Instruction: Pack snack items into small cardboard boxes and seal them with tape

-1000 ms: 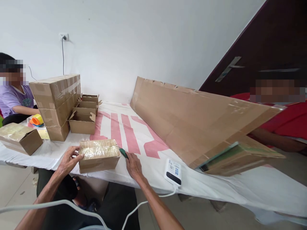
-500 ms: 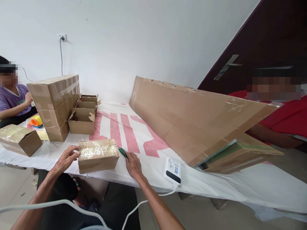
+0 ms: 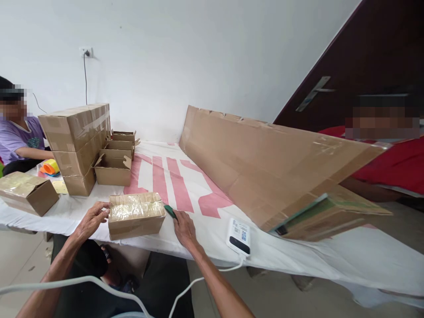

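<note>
White cloth with pink stripes is covering the table (image 3: 172, 176), and I am watching from far left, where a person in a purple shirt (image 3: 15, 137) is now lowering an arm that was raised half a second ago. My left hand (image 3: 89, 221) is still resting its loosely curled fingertips on the left end of the taped box (image 3: 135, 215), which is sitting unmoved near the table's front edge. My right hand (image 3: 184, 229) is still gripping a green tool (image 3: 170, 211) against the box's right end. Further right, a power bank (image 3: 239, 235) and a large flattened carton (image 3: 265, 168) are lying unchanged.
</note>
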Motion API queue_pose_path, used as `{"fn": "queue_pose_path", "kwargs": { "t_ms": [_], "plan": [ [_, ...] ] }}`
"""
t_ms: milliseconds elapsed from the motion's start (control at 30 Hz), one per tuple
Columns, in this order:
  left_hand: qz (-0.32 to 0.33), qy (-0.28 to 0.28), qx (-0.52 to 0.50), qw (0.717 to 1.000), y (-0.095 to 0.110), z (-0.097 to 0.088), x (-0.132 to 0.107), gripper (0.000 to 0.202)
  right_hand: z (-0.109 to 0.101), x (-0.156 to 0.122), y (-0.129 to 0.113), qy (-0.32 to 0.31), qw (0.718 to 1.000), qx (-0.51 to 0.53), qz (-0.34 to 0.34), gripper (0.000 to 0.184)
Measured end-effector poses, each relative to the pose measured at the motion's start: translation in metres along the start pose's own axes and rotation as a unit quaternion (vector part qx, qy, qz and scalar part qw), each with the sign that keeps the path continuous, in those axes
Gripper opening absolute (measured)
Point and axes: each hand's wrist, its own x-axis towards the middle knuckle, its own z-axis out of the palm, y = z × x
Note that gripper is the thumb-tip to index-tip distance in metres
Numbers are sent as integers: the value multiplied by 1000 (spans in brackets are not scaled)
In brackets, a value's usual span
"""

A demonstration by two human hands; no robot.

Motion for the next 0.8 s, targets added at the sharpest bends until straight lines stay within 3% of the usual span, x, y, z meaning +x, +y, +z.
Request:
{"fn": "queue_pose_path", "kwargs": {
  "t_ms": [800],
  "plan": [
    [0, 13, -5, 1000, -2, 3, -2, 53, -1, 1, -2, -7, 1000, 0, 6, 46]
  ]
}}
